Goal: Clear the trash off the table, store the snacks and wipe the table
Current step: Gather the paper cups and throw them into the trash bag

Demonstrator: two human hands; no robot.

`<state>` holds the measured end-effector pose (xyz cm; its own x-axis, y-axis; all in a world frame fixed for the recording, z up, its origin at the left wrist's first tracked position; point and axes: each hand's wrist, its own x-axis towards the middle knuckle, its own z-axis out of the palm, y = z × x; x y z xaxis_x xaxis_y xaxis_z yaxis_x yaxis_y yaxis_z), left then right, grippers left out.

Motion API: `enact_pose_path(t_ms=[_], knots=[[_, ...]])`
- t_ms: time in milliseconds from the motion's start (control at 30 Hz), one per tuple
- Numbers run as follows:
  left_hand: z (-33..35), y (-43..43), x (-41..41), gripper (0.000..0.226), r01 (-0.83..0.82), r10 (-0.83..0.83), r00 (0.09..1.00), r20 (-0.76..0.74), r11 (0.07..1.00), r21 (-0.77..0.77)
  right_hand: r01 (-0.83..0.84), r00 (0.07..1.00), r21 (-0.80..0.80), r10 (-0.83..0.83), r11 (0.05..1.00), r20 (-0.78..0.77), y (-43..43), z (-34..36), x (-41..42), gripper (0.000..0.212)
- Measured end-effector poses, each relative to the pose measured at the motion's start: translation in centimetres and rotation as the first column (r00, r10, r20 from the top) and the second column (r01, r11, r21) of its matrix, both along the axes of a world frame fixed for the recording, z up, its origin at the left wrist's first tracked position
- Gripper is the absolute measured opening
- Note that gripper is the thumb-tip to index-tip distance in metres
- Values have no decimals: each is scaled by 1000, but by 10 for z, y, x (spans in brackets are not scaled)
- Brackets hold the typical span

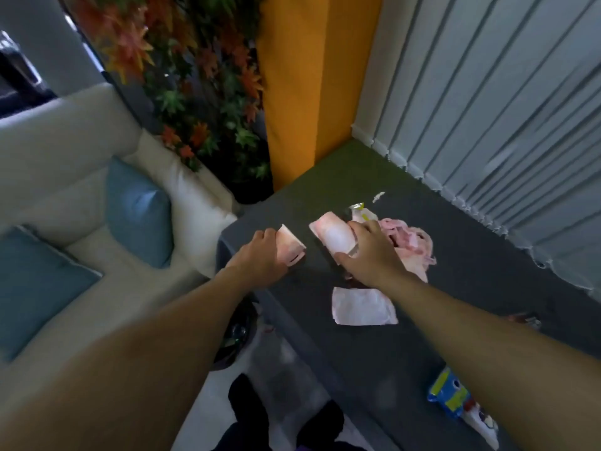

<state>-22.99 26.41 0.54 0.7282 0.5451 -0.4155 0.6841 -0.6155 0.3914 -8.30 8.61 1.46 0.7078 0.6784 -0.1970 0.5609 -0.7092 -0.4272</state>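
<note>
Two hands over grey table (357, 353), left hand (261, 257) clasping small wrapper (292, 249), right hand (369, 255) gripping pink packet (335, 237), axis far-left to near-right

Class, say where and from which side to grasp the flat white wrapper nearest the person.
Probably pinch the flat white wrapper at its near-left corner, coming from the left: it lies flat on the table, so only edges offer purchase, and the right arm crowds its right side.
</note>
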Motion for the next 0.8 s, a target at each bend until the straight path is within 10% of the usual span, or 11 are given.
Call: enact_pose_path(t_ms=[800], knots=[[-149,144,-212,63,-393,350,897,-270,911,-124,-353,917,-184,301,917,-262,216,-135,-176,65]])
